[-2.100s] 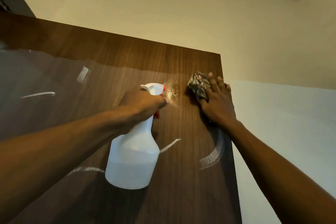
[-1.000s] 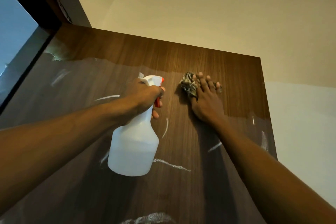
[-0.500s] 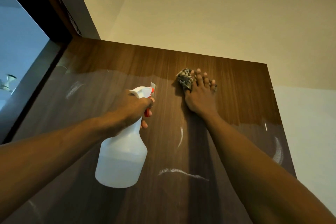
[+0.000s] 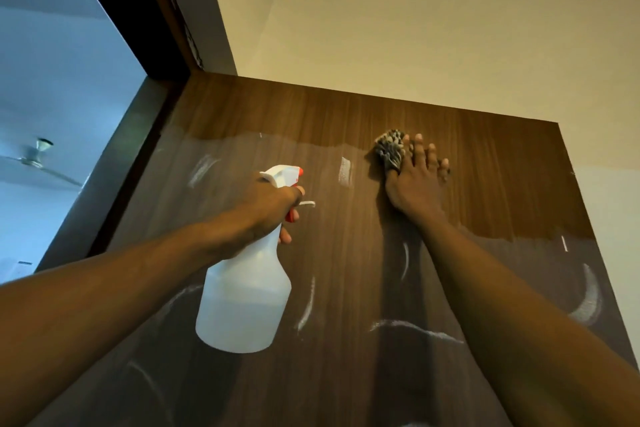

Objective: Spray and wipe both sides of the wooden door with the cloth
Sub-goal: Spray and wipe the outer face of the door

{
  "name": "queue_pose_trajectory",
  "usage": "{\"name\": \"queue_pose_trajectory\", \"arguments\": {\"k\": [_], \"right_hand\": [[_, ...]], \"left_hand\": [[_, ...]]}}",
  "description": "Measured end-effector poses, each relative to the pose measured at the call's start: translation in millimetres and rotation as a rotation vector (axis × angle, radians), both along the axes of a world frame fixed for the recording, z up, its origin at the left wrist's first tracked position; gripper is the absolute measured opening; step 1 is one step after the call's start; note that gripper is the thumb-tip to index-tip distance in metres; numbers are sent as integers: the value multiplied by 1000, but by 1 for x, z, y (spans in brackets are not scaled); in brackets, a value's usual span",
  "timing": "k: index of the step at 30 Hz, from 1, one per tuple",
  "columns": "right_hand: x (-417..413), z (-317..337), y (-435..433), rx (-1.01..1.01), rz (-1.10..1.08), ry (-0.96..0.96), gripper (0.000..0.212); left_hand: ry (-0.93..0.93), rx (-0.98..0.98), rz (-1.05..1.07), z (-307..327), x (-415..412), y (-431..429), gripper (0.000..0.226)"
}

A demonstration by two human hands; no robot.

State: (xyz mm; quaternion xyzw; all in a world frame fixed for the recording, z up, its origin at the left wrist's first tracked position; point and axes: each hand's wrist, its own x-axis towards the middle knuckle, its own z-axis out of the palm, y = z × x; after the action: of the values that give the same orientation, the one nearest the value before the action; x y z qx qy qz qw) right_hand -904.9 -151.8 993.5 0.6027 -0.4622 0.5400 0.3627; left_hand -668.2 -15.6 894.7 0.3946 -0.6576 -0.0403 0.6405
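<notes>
Wiping high on the wooden door point(image 4: 346, 253), the right hand point(image 4: 415, 184) lies flat with fingers spread, pinning the bunched cloth point(image 4: 389, 149) against the panel near its top edge. The left hand point(image 4: 273, 204) is wrapped round the neck of the white spray bottle point(image 4: 242, 305), a finger at the red trigger. Best done, I judge, in overlapping strokes along the grain — firm palm pressure — so the pale foam streaks lower down are cleared too

Spray bottle point(image 4: 244, 302) left of cloth point(image 4: 389, 149), both before the door point(image 4: 346, 253).
</notes>
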Motion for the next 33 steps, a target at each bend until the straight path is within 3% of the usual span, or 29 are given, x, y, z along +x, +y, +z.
{"name": "queue_pose_trajectory", "arguments": {"k": [5, 9, 13, 17, 22, 27, 30, 33], "right_hand": [[61, -17, 4, -53, 46, 201, 66], [49, -71, 1, -64, -11, 372, 67], [22, -79, -3, -30, -17, 229, 65], [52, -30, 4, -26, 16, 47, 64], [126, 1, 1, -76, 33, 205, 67], [140, -65, 3, -118, 64, 457, 66], [111, -72, -2, -123, 59, 412, 64], [111, -42, -3, -74, 23, 222, 64]], "left_hand": [[-6, -19, 37, -3, 29, 1, 34], [1, 12, 9, -8, 41, 3, 31], [-4, 28, -13, -11, 46, 4, 27], [13, 4, 23, -5, 58, 7, 27], [21, -36, 104, 5, 68, 10, 27], [15, -20, 136, 3, 80, 7, 28], [35, -18, 104, -2, 96, 5, 20], [50, -27, 117, -3, 119, 2, 23]]}}
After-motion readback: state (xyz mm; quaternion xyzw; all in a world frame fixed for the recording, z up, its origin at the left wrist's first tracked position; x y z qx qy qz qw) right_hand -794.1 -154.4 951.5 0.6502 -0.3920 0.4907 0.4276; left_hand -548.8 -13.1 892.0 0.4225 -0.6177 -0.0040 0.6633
